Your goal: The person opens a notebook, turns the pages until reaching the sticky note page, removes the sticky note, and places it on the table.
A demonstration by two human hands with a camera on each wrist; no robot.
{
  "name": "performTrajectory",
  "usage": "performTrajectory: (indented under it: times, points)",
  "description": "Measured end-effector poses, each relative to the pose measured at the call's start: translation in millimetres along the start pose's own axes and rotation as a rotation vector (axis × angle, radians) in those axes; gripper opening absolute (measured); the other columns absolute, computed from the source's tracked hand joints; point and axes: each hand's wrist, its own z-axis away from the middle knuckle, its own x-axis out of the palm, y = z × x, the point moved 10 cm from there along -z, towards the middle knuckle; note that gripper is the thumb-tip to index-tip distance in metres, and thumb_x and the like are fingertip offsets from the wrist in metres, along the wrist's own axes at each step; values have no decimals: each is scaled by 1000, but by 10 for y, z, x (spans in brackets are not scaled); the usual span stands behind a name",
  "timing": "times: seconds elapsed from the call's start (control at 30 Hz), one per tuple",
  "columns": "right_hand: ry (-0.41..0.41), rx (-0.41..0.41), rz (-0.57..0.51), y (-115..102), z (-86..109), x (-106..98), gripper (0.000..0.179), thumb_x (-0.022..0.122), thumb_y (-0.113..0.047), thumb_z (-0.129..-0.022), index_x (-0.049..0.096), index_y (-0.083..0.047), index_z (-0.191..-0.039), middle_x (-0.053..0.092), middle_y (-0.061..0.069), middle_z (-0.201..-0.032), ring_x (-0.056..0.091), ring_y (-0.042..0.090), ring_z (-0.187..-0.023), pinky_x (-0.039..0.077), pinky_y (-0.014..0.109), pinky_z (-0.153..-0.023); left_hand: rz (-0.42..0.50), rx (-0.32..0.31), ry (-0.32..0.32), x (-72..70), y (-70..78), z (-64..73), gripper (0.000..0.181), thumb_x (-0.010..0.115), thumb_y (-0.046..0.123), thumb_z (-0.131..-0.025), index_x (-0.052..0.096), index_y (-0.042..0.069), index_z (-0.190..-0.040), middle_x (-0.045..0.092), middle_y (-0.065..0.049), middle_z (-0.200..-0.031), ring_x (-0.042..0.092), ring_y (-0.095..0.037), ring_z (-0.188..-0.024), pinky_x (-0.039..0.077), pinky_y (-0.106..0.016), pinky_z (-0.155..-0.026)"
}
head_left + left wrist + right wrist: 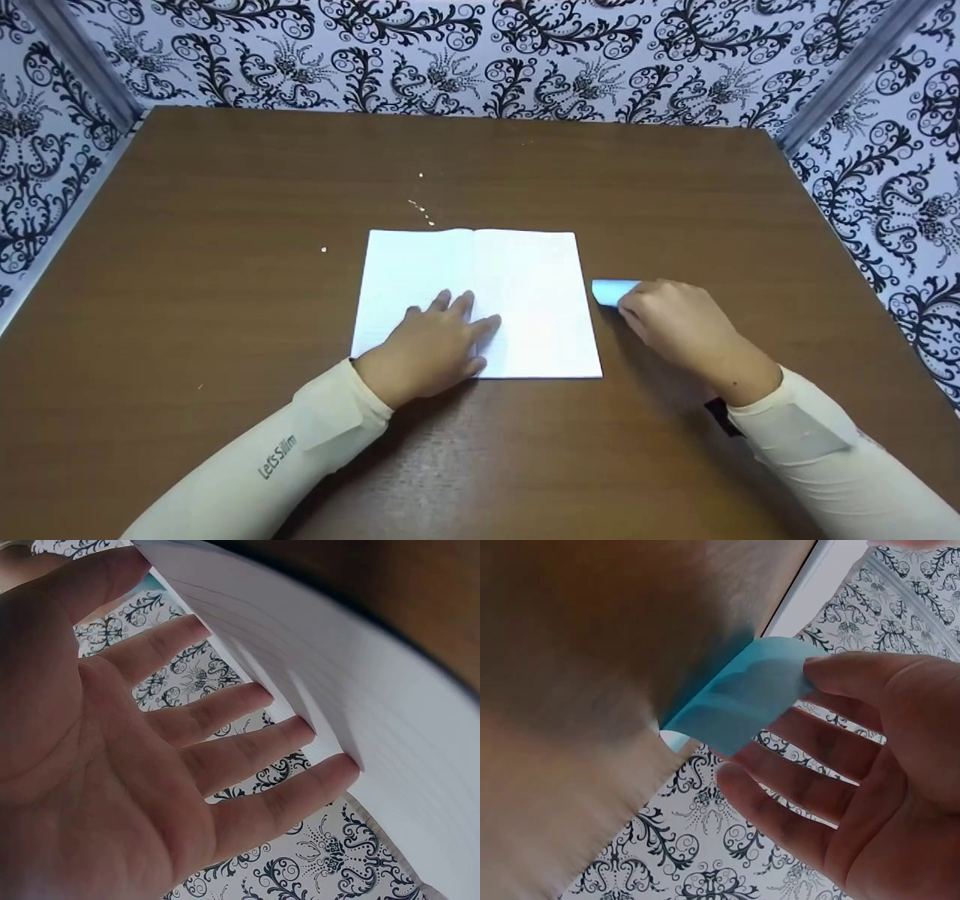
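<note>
An open notebook (536, 300) with white pages lies on the table, and faint ruled lines show on its page (300, 660) in the left wrist view. My left hand (431, 345) rests on the left page near the fold, fingers spread and fingertips touching the paper. Just right of the notebook, my right hand (679, 322) pinches a small piece of light blue paper (611, 291). In the right wrist view this blue paper (742, 690) bends in a curve, with the thumb on its near face and the other fingers partly hidden behind it.
The brown wooden table (225, 300) reaches back to a wall (420, 60) with black scroll patterns. Several tiny pale crumbs (421, 210) are scattered beyond and left of the notebook. Patterned side walls stand at both sides of the table.
</note>
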Motion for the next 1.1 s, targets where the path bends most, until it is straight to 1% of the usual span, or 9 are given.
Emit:
performTrajectory:
  times: [0.1, 0.23, 0.33, 0.4, 0.53, 0.7, 0.9, 1.03, 1.1]
  points:
    - [-55, -8, -21, -19, 17, 61, 15, 64, -3, -90, 68, -9, -77, 70, 3, -77, 59, 20, -66, 51, 44, -59, 0, -1, 6, -8, -1, 7, 55, 62, 38, -97, 49, 22, -148, 44, -22, -153, 43, -47, -139, 46, -67, -96]
    - [-134, 10, -55, -9, 45, 132, 12, 63, -8, -94, 74, -7, -90, 73, 5, -87, 68, 23, -77, 56, 47, -69, 5, 2, 10, -10, 9, 10, 55, 61, 38, -97, 49, 21, -148, 44, -23, -153, 44, -47, -139, 47, -67, -95]
    - [-179, 27, -72, 6, 47, 171, 15, 61, -11, -96, 75, -5, -98, 74, 9, -95, 70, 26, -85, 57, 48, -75, 14, 3, 4, -7, 17, 9, 55, 61, 38, -98, 48, 21, -149, 43, -22, -154, 43, -47, -140, 47, -67, -96]
    - [-203, 26, -70, 5, 38, 193, 17, 60, -11, -97, 74, -3, -105, 73, 13, -105, 71, 30, -94, 57, 50, -80, 12, 4, 9, -17, 22, 11, 55, 61, 38, -97, 49, 21, -148, 44, -22, -153, 43, -47, -139, 47, -67, -96]
    - [-241, 5, -52, -21, 2, 238, 25, 61, -9, -96, 70, 1, -118, 68, 21, -124, 67, 39, -112, 55, 53, -89, -13, 12, 11, -11, 25, 9, 56, 62, 39, -97, 49, 22, -148, 44, -22, -152, 44, -47, -138, 48, -66, -93]
    - [-273, 0, -38, -40, -36, 290, 39, 63, -10, -96, 60, 4, -132, 59, 27, -136, 60, 44, -122, 52, 55, -94, -16, 10, 12, 14, 14, 16, 56, 62, 40, -97, 49, 23, -148, 44, -22, -152, 44, -46, -139, 48, -66, -93]
    - [-304, 39, -48, -8, -36, 319, 49, 63, -11, -96, 52, 3, -142, 49, 26, -147, 54, 46, -129, 49, 57, -99, -4, 4, 18, 10, 3, 17, 56, 63, 39, -96, 50, 22, -147, 45, -22, -152, 45, -46, -138, 48, -66, -93]
    - [-336, 73, -54, 37, -11, 353, 52, 59, -14, -98, 47, 4, -145, 44, 27, -151, 49, 47, -134, 45, 58, -104, -6, 9, 28, -2, 9, 17, 55, 64, 38, -96, 51, 21, -147, 46, -23, -150, 46, -47, -137, 49, -66, -92]
    - [-357, 90, -66, 67, 8, 380, 53, 57, -16, -100, 44, 5, -147, 40, 30, -152, 46, 47, -137, 42, 58, -106, -8, 9, 32, 1, 10, 22, 55, 64, 38, -96, 51, 21, -147, 47, -22, -150, 46, -47, -136, 49, -66, -92]
